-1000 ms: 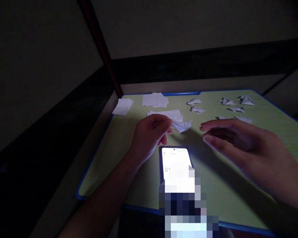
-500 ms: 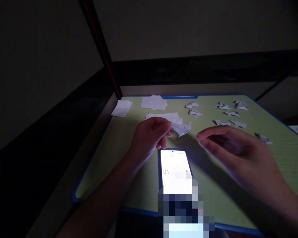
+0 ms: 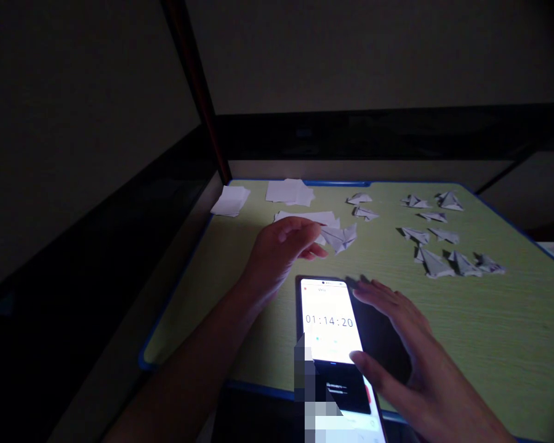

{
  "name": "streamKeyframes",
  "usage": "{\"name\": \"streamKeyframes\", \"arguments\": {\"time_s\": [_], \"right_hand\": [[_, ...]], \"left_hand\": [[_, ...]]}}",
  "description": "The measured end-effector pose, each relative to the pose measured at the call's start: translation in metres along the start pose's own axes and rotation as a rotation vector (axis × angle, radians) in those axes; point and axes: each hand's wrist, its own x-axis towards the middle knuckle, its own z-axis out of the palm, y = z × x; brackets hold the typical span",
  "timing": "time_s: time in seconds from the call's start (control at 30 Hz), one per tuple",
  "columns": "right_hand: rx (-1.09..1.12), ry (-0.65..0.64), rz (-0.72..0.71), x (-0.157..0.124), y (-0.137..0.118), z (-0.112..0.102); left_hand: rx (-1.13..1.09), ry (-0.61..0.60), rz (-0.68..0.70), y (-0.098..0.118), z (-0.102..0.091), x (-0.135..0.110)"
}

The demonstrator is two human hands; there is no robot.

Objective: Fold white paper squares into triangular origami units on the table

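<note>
Between the thumb and fingers of my left hand [image 3: 284, 252] is a small folded paper figure [image 3: 340, 238], white with sharp points, held above the table. My right hand [image 3: 406, 344] is spread, thumb apart from the fingers, at the right edge of a lit phone [image 3: 329, 307]. Its thumb tip overlaps the screen; whether it touches cannot be made out. The screen reads 01:14:20, and part of the phone's lower end is blurred out.
Stacks of white paper sheets [image 3: 231, 201] lie along the back left of the green, blue-edged table [image 3: 503, 326]. Several folded paper figures [image 3: 434, 263] rest at the right and back. A dark panelled wall [image 3: 351, 135] stands behind.
My right hand has dropped toward me and opened from a near pinch, coming beside the phone. More paper figures at the right are now uncovered. My left hand still holds its folded figure.
</note>
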Motion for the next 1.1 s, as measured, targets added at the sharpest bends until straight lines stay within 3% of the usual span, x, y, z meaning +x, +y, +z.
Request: {"name": "streamKeyframes", "arguments": {"time_s": [0.13, 0.67, 1.1], "right_hand": [[-0.089, -0.052, -0.071, 0.0009, 0.0009, -0.0001], [-0.257, -0.080, -0.214, 0.0015, 0.0021, 0.0014], [-0.214, -0.116, -0.194, 0.0020, 0.0025, -0.0020]], "left_hand": [[-0.001, -0.029, 0.060, -0.0027, -0.0019, 0.0020], [0.057, 0.076, -0.058, -0.0047, -0.0060, 0.0045], [0.078, 0.147, -0.031, 0.0011, -0.0067, 0.0042]]}}
